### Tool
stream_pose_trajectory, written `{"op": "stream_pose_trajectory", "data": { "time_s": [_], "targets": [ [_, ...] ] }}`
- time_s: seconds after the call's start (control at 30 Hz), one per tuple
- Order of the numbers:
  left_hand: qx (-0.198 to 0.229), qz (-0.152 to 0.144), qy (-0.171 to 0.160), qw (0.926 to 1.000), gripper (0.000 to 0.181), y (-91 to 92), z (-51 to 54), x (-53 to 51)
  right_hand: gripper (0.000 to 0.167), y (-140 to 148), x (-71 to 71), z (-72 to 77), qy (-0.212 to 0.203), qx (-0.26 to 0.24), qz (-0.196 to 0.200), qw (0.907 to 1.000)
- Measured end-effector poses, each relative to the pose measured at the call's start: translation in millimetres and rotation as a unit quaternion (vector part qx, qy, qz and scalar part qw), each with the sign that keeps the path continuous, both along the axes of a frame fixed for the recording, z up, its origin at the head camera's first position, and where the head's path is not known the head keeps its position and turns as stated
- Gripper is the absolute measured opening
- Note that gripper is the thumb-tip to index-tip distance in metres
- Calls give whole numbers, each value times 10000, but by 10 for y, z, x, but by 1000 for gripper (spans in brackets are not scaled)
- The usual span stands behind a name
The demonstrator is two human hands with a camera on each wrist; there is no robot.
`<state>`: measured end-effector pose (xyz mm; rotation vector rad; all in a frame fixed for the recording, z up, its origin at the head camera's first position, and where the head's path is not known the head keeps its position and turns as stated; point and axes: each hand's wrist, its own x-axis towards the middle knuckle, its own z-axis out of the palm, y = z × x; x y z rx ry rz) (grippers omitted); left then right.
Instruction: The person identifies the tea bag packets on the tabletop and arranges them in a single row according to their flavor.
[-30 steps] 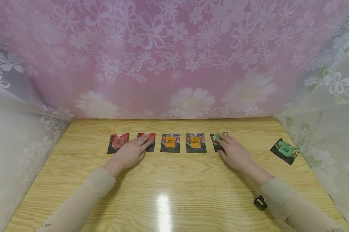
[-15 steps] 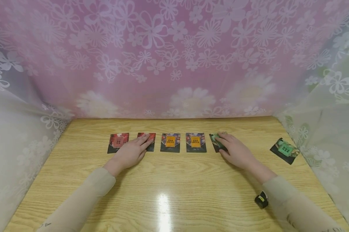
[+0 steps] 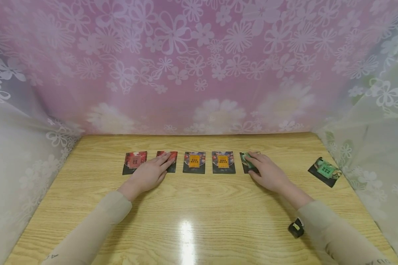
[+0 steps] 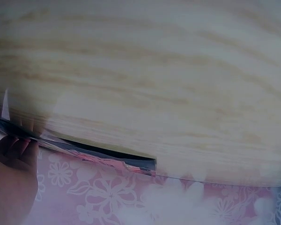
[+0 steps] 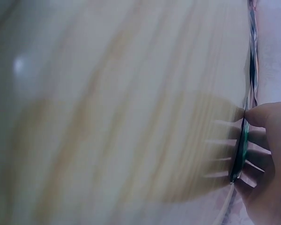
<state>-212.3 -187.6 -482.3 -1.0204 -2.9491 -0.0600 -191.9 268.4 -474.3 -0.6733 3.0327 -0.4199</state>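
Five flat packets lie in a row across the wooden table. My left hand (image 3: 148, 173) rests with extended fingers on the second red packet (image 3: 171, 169), hiding much of it. Left of it lies another red packet (image 3: 135, 162). Two packets with orange labels, one (image 3: 194, 162) beside the other (image 3: 223, 162), fill the middle. On the right end of the row, my right hand (image 3: 269, 174) lies over a green packet (image 3: 246, 167), covering its right part. The right wrist view shows spread fingers (image 5: 257, 161) along that green packet (image 5: 240, 152).
Another green packet (image 3: 325, 172) lies askew near the table's right edge. A small black object with a yellow mark (image 3: 296, 228) is beside the right cuff. A pink flowered curtain (image 3: 199, 73) borders the back of the table (image 3: 219, 213), and whitish curtains the sides.
The green packet under my right hand tilts slightly, then stands straighter in the row. My right hand has shifted a little to the right. The left hand stays in place.
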Motion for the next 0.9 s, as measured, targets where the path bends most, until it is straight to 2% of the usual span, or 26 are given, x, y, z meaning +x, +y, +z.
{"op": "stream_pose_trajectory", "data": {
  "time_s": [0.2,0.9],
  "targets": [
    [-9,4,9,10000,52,-3,1,2,58,-53,14,8,120,-141,-124,9998],
    [-5,-27,58,10000,53,5,15,8,57,-92,20,32,33,-152,-318,9994]
  ]
}}
